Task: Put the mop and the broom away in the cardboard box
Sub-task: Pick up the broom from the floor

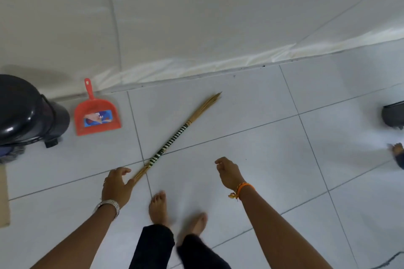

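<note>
1. The left hand (117, 185) reaches down with fingers spread, unclenched, beside the near end of the broom (172, 137); contact appears to be at the thumb only, though the view is too blurred to be sure.
2. The right hand (229, 173) hovers loosely curled and empty, apart from the broom.
3. The broom lies flat on the tiled floor (240, 159), its long axis diagonal from near-left to far-right toward the wall.
4. A cardboard box (4, 199) edge shows at far left.

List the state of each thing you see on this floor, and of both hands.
Broom: lying flat on the tiles, not gripped.
Dustpan: lying flat near the wall.
Bin: lid shut.
Left hand: open, at the broom's near end.
Right hand: open, holding nothing.
</note>
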Available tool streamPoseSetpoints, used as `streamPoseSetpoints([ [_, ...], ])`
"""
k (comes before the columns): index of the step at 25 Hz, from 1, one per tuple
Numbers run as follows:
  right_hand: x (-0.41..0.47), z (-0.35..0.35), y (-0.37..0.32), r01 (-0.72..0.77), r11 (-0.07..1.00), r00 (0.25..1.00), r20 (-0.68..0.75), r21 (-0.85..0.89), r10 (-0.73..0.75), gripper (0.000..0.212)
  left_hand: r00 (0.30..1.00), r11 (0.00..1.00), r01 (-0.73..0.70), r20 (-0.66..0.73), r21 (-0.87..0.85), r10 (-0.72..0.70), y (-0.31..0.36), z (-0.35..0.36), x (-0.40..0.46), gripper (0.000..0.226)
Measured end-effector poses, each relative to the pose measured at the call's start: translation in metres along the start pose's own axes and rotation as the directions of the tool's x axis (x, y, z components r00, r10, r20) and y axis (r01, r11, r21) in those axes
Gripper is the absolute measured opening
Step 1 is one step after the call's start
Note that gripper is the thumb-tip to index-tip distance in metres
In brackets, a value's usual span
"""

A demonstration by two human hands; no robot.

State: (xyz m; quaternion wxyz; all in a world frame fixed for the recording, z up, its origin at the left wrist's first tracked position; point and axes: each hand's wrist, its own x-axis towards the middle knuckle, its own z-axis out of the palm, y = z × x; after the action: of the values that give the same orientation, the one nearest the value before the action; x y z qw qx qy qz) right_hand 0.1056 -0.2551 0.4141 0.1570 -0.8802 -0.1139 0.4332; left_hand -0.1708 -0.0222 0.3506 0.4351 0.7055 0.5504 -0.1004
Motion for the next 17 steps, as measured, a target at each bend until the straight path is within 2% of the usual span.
streamPoseSetpoints([
  [5,0.109,-0.021,0.018,0.094,0.973,0.986,0.151,-0.211,-0.063,0.031,0.991,0.989,0.096,-0.086,-0.113,-0.106,0.017,0.067,0.041,0.038],
  [7,0.157,-0.014,0.022,0.196,0.915,0.961,0.253,-0.352,-0.109,0.031,0.987,0.986,0.124,-0.090,-0.111,-0.135,0.010,0.094,0.066,0.040],
  [10,0.233,0.014,0.022,0.327,0.818,0.923,0.347,-0.473,-0.169,0.036,0.985,0.985,0.158,-0.064,-0.074,-0.163,-0.017,0.135,0.108,0.039],
  [13,0.310,0.058,0.016,0.519,0.622,0.848,0.449,-0.587,-0.283,0.048,0.991,0.992,0.121,-0.057,0.023,-0.120,-0.051,0.181,0.156,0.041],
  [15,0.357,0.094,0.015,0.648,0.411,0.760,0.515,-0.641,-0.396,0.054,0.996,0.993,0.078,-0.037,0.085,-0.075,-0.074,0.213,0.190,0.051],
  [17,0.403,0.134,0.013,0.710,0.180,0.661,0.556,-0.681,-0.504,0.056,0.999,0.987,0.041,-0.037,0.156,-0.036,-0.099,0.245,0.226,0.059],
])
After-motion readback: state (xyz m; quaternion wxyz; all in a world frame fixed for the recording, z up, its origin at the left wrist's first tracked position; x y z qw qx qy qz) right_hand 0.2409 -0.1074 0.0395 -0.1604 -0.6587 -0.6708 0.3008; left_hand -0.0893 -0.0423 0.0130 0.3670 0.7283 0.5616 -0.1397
